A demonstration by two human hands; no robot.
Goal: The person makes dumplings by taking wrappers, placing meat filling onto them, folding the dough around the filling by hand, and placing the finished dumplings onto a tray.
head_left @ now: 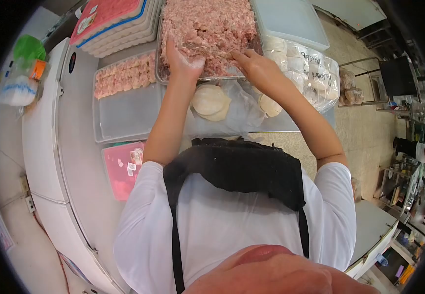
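Note:
A tray of pink minced meat lies in front of me at the top of the view. My left hand is over its near left edge, thumb raised and the other fingers curled and mostly hidden. A whitish patch shows on the palm side; what it holds, I cannot make out. My right hand, at the near right edge, is closed on a thin stick-like spreader smeared with meat, pointing left toward my left hand. Closer to me, a stack of round dough wrappers lies on clear plastic, with more wrappers to the right.
Left of the meat, a clear tray holds rows of filled dumplings. Behind it rise stacked trays under a red lid. Bagged wrappers and a translucent lid are at right. A pink lid lies near my left elbow.

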